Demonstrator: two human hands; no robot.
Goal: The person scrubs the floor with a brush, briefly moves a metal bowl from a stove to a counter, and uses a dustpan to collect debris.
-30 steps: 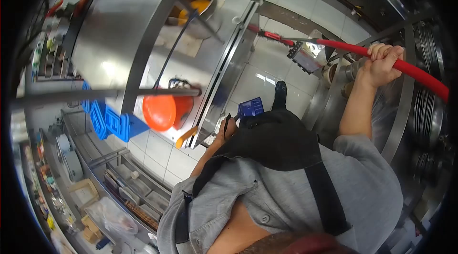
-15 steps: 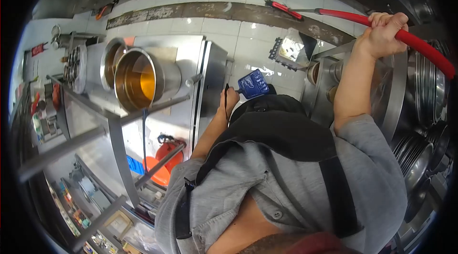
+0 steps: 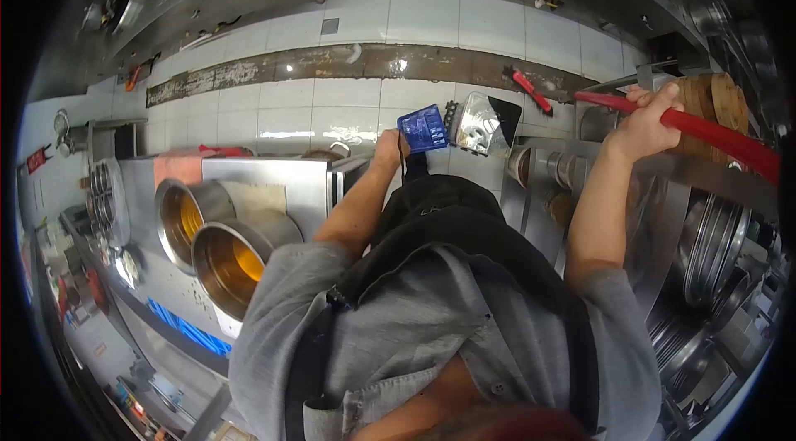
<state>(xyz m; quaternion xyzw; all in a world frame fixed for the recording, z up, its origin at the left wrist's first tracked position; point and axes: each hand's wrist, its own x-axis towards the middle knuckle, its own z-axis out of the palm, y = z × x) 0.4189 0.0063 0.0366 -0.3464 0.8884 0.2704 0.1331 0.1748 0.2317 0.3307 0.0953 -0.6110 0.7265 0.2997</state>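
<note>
Head-camera view of a kitchen; two hands, each engaged with one tool. The right hand (image 3: pixel 647 122) grips one long red handle (image 3: pixel 713 136), its fingers curled around the shaft; the handle points toward one red-and-black brush head (image 3: pixel 532 93) at the edge of the dark floor strip (image 3: pixel 323 64). The left hand (image 3: pixel 387 148) is at the near corner of one blue dustpan (image 3: pixel 424 128), fingers folded in on its handle, most of which is hidden. The blue dustpan is held over the tiled floor (image 3: pixel 282 119), just beside one silver box-shaped pan (image 3: pixel 487 122) with a dark toothed edge.

Left: two steel pots (image 3: pixel 280 234), each containing amber liquid, stand side by side on the worktop (image 3: pixel 290 172), with one salmon-coloured cloth (image 3: pixel 180 170) at its far edge. Right: three round containers (image 3: pixel 560 167) stand in a loose group, beyond them at least two bamboo-coloured round vessels (image 3: pixel 730 101) and a stack of metal pans (image 3: pixel 709 250), too overlapped to count.

Lettering: small pale marks on the black apron (image 3: pixel 444 213) and a red placard (image 3: pixel 38 159) on the left wall are both too small to read; no brand is legible.
</note>
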